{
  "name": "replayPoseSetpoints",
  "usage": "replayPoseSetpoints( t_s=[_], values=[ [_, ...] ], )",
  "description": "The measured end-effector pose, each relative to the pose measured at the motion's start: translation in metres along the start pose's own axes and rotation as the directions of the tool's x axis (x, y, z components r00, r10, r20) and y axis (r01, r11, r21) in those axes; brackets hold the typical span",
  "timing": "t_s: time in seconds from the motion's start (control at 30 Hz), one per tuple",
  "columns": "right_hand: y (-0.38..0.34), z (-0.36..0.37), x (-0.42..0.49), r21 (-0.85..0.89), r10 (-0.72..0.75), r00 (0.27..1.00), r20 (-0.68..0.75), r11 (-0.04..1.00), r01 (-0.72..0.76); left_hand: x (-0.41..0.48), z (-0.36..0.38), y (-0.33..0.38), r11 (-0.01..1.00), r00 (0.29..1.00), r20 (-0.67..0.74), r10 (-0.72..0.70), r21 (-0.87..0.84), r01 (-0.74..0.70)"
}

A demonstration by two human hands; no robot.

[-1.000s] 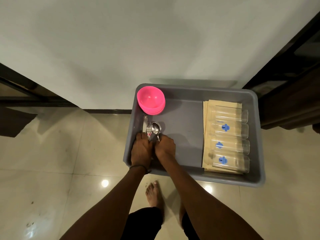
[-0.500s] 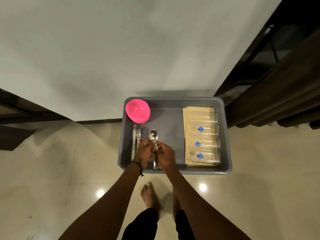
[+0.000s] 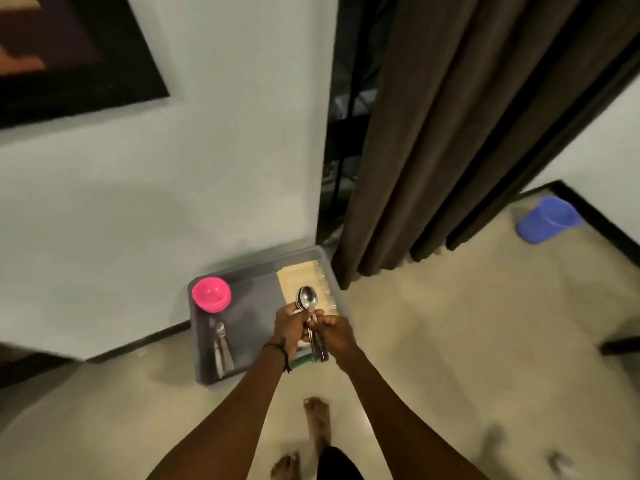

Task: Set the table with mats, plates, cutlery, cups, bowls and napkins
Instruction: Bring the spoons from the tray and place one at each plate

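Bare feet (image 3: pixel 317 424) on the floor tiles. Above them L hand (image 3: pixel 289 327) & R hand (image 3: pixel 337 336), each grip curled round one bundle of spoons (image 3: pixel 307 299), bowls up, held over the right end of the grey tub (image 3: pixel 194 341). In the tub: loose cutlery (image 3: pixel 221 344) by left wall, pink bowls (image 3: pixel 210 293) stacked far-left corner, beige mats (image 3: pixel 301 276) at right, partly behind spoons. Beyond: brown curtain (image 3: pixel 433 133), blue bucket (image 3: pixel 547 219) far right.

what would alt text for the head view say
Seen from above, a person's left hand and right hand hold a bunch of spoons over a grey tub on the floor, which holds pink bowls, beige mats and more cutlery.
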State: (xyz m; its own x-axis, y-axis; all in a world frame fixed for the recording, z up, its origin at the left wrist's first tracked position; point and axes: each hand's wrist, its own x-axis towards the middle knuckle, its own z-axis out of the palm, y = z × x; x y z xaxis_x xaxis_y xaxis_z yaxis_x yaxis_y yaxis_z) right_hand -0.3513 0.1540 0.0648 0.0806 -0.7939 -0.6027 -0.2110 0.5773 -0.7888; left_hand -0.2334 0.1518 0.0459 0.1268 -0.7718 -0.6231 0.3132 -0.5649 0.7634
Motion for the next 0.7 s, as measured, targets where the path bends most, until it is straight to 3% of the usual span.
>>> replayPoseSetpoints(
  t_s=[0.27,0.5,0.7],
  values=[
    [0.019,-0.089,-0.09,0.137,0.035,0.957,-0.287,0.991,0.004,-0.063,0.106,-0.009,0.979,0.974,0.227,0.014,0.197,-0.06],
    [0.053,-0.204,-0.13,0.337,0.094,0.844,-0.528,0.936,0.106,-0.103,0.236,-0.034,0.936,0.866,0.496,-0.063,0.329,-0.121],
    [0.087,-0.32,-0.145,0.435,0.176,0.738,-0.651,0.883,0.173,-0.123,0.369,-0.069,0.901,0.785,0.603,-0.141,0.407,-0.151]
  ],
)
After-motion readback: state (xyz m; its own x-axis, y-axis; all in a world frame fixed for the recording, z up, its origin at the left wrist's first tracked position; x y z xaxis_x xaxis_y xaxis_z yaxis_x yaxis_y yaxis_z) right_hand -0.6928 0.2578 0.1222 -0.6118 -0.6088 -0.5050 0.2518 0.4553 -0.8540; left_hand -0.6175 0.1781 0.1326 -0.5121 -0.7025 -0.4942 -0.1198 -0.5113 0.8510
